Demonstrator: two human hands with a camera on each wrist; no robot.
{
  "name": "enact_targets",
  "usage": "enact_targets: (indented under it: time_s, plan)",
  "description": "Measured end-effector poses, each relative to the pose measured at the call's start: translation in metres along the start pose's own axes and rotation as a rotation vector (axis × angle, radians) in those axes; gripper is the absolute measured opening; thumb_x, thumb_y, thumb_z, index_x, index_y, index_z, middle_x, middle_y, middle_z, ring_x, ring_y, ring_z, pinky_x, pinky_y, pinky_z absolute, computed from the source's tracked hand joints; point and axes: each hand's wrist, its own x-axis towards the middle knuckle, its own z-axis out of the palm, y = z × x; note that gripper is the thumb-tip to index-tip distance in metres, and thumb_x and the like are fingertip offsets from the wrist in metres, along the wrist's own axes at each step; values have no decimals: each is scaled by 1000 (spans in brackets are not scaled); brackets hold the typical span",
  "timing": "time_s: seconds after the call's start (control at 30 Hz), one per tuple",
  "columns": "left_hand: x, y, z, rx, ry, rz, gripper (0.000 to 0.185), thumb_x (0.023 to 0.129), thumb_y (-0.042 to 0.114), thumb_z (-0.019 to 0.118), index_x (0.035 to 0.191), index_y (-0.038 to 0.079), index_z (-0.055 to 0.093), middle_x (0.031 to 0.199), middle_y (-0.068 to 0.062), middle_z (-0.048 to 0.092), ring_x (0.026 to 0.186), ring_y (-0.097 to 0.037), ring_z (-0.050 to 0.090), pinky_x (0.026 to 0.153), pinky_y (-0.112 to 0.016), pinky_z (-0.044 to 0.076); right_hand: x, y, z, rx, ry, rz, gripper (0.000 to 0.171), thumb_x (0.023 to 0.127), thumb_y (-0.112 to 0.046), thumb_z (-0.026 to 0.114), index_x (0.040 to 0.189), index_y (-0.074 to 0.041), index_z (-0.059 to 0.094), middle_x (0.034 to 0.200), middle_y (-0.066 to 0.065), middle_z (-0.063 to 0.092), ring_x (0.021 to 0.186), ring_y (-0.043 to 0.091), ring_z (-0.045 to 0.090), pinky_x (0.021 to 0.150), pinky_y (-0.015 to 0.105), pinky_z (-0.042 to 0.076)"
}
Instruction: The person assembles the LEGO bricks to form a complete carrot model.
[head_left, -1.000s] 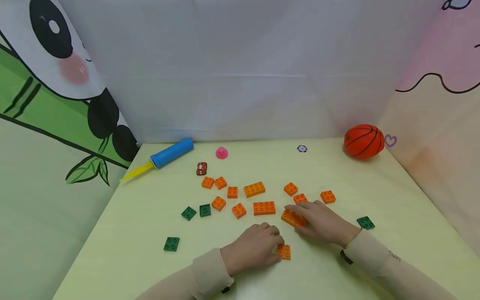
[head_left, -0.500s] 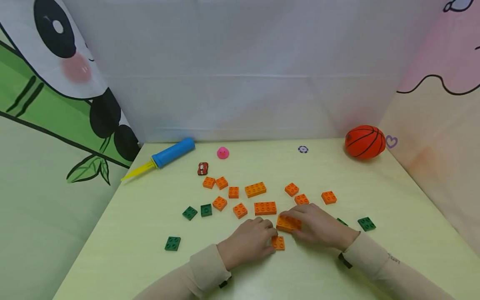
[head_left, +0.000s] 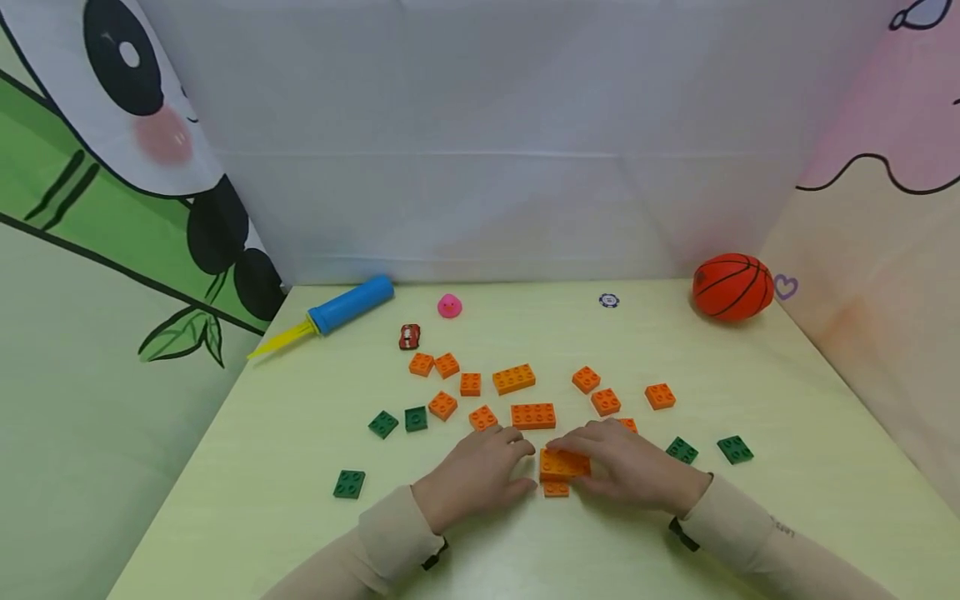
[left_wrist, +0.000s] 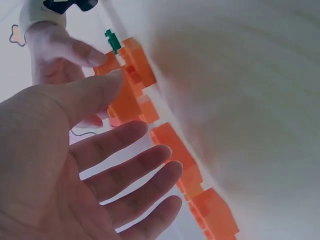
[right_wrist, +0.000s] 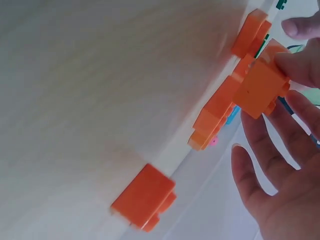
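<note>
In the head view my right hand point(head_left: 626, 467) grips a long orange toy building brick point(head_left: 564, 464) at the table's front middle. In the right wrist view that brick's end point(right_wrist: 257, 92) sits between thumb and fingers. A small orange brick point(head_left: 556, 490) shows at its near side, partly covered; whether the two are joined I cannot tell. My left hand point(head_left: 476, 475) is just left of both, its fingers point(left_wrist: 142, 185) spread and apart from them in the left wrist view. Another long orange brick point(head_left: 533, 416) lies beyond the hands.
Several small orange bricks point(head_left: 442, 406) and green bricks point(head_left: 349, 484) are scattered on the table point(head_left: 247, 517). Farther back are a blue and yellow pump point(head_left: 348, 307), a red toy car point(head_left: 409, 337), a pink duck point(head_left: 450, 306), a poker chip point(head_left: 609, 300) and a toy basketball point(head_left: 732, 287).
My right hand has brought the long orange brick left and nearer, over beside the small one. My left hand has let go of the small brick and drawn slightly left.
</note>
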Motion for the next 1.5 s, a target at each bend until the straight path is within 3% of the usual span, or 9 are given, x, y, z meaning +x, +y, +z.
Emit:
enact_targets:
  time_s: [0.23, 0.37, 0.63, 1.03, 1.5]
  plan:
    - [3, 3, -1, -51, 23, 38, 40, 93, 44, 68, 123, 18, 69, 117, 4, 68, 103, -15, 62, 90, -31, 53, -2, -7, 4, 21, -12, -43, 48, 93, -25, 72, 138, -27, 58, 128, -14, 62, 114, 12, 58, 96, 40, 50]
    - [4, 3, 0, -65, 16, 38, 37, 91, 44, 70, 117, 18, 71, 106, 6, 70, 91, -10, 62, 83, -28, 52, -1, -7, 6, 30, -4, -69, 46, 92, -26, 73, 136, -26, 59, 128, -14, 62, 115, 11, 58, 96, 40, 50]
    - [4, 4, -2, -114, -3, 28, 27, 90, 39, 73, 104, 16, 73, 88, 8, 68, 72, -3, 54, 69, -21, 50, 1, -10, 4, 17, -50, -38, 39, 93, -26, 71, 132, -24, 64, 126, -14, 63, 116, 12, 58, 99, 41, 49]
    - [15, -6, -7, -255, -26, -35, 21, 90, 32, 75, 102, 16, 71, 92, 8, 70, 73, -4, 56, 72, -21, 52, 9, -8, 4, 13, -2, -15, 36, 92, -22, 73, 127, -17, 68, 121, -10, 64, 113, 12, 59, 97, 35, 52]
    - [19, -8, -3, -280, -43, -20, 15, 90, 28, 75, 96, 16, 69, 82, 11, 65, 68, -5, 55, 67, -19, 49, 14, -1, 6, 94, -43, 38, 35, 91, -23, 74, 126, -19, 68, 118, -12, 64, 109, 8, 58, 95, 33, 52]
